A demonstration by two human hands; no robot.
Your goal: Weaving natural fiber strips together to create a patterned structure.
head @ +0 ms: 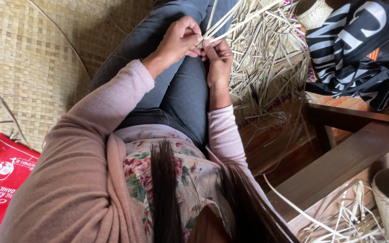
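- Pale strips (pixel 230 20) being pinched over the lap, both hands meeting at their near ends.
- Left hand (pixel 178 40) and right hand (pixel 218 56) closing fingertips on them.
- Likely handling light, thin, springy; gripping near the ends.
- Lying beside: loose strip pile (pixel 271 58).

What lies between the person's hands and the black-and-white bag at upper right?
In the head view, a loose heap of pale straw strips covers the stretch between the right hand, left hand and the black-and-white bag.
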